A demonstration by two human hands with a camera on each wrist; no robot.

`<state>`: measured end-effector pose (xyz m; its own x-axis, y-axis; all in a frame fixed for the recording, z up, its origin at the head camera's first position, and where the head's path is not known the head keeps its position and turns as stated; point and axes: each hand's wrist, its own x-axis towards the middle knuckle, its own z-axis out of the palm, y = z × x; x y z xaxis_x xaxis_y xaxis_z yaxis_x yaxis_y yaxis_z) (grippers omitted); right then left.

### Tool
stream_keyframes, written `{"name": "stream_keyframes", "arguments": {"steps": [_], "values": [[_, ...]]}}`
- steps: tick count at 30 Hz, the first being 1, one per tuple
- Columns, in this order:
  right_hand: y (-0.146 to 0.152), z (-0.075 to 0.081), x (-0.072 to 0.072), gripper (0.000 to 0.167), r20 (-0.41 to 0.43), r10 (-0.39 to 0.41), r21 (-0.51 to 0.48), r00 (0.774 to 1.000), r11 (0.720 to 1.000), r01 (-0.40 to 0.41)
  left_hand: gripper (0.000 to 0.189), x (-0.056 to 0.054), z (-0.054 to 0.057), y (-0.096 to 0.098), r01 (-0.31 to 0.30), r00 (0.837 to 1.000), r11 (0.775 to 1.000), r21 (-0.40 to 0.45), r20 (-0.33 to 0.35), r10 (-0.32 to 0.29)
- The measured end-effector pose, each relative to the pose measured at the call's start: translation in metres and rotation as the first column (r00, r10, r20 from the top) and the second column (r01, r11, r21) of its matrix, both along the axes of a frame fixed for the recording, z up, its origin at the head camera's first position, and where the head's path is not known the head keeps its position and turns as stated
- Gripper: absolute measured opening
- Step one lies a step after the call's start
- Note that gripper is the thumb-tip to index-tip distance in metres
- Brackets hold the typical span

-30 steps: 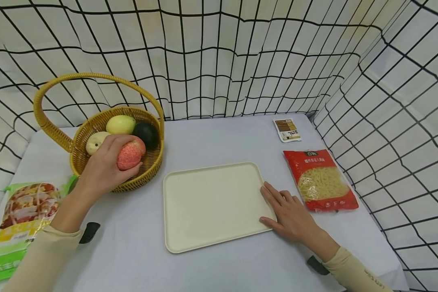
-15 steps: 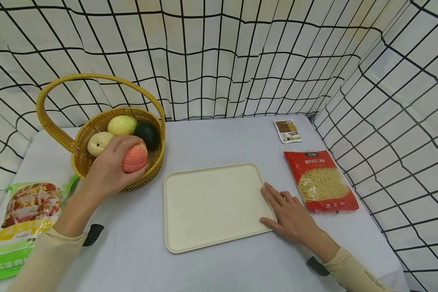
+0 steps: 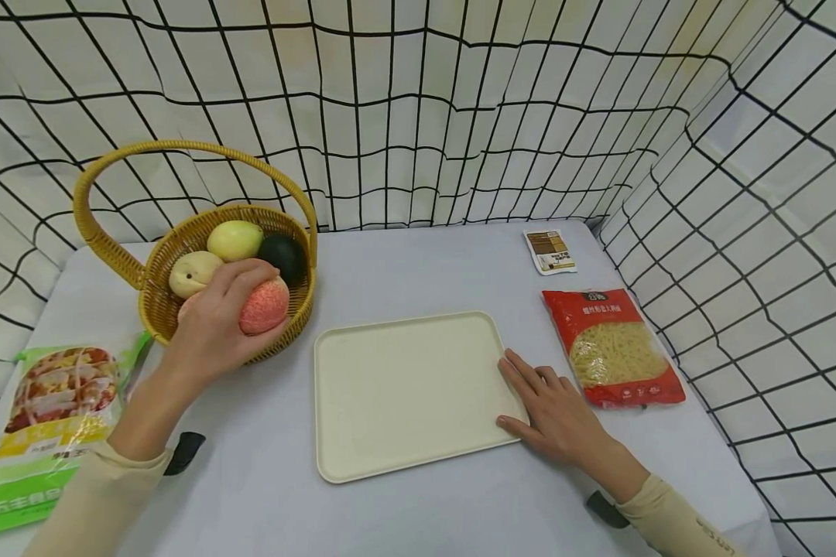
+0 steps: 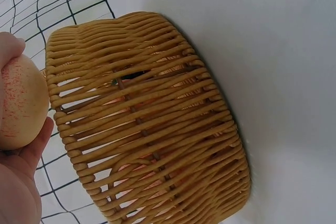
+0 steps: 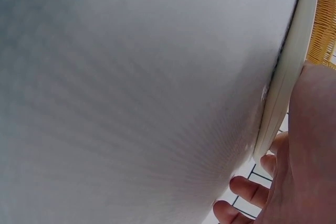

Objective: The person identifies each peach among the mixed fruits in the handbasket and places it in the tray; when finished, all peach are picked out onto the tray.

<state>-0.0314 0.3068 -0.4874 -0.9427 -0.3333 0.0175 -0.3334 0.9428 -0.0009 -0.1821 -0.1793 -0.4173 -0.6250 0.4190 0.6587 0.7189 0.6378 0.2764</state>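
Observation:
My left hand (image 3: 212,329) grips a pink-red peach (image 3: 265,306) at the front of a yellow wicker basket (image 3: 306,309). In the left wrist view the peach (image 4: 22,103) is level with the basket's rim, beside the woven wall (image 4: 147,114). Inside the basket lie a yellow lemon-like fruit (image 3: 234,240), a pale round fruit (image 3: 195,272) and a dark green avocado-like fruit (image 3: 282,257). Another pink fruit (image 3: 186,306) is mostly hidden behind my hand. My right hand (image 3: 557,418) rests with extended fingers on the right edge of a cream tray (image 3: 411,394).
A red bag of pasta (image 3: 616,348) lies right of the tray, with a small brown-and-white sachet (image 3: 550,251) behind it. On the left is a green-and-yellow food packet (image 3: 49,425), partly covered by my forearm. Black netting (image 3: 418,147) surrounds the back and sides of the white-covered table.
My left hand has moved slightly right with the peach, toward the basket's front rim, uncovering a pink fruit behind it. My right hand has stayed on the tray's edge.

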Motion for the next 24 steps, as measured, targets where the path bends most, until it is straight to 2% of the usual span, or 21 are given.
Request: {"name": "stream_keyframes", "arguments": {"steps": [4,10,14,17,24], "values": [[-0.001,0.001,0.000,0.094,-0.004,0.008,-0.002,1.000,1.000,-0.008,0.072,0.003,0.000,0.001,0.014,1.000,1.000,0.026,0.000,-0.014],[-0.001,-0.001,-0.001,0.090,-0.048,0.032,-0.007,0.998,0.999,-0.032,0.073,0.005,-0.002,0.004,0.067,0.998,0.995,0.071,-0.020,-0.065],[-0.001,-0.002,0.000,0.088,-0.066,0.036,-0.014,0.997,0.999,-0.037,0.073,0.008,-0.003,0.007,0.089,0.996,0.994,0.057,-0.010,-0.089],[-0.001,-0.002,0.001,0.090,-0.056,0.026,-0.008,0.998,1.000,-0.027,0.071,0.009,-0.004,0.009,0.068,0.998,0.997,0.032,0.009,-0.069],[-0.001,0.000,0.002,0.093,-0.028,0.019,0.001,0.999,1.000,-0.019,0.074,0.015,-0.006,0.010,-0.005,1.000,1.000,-0.004,-0.003,0.005]]}}
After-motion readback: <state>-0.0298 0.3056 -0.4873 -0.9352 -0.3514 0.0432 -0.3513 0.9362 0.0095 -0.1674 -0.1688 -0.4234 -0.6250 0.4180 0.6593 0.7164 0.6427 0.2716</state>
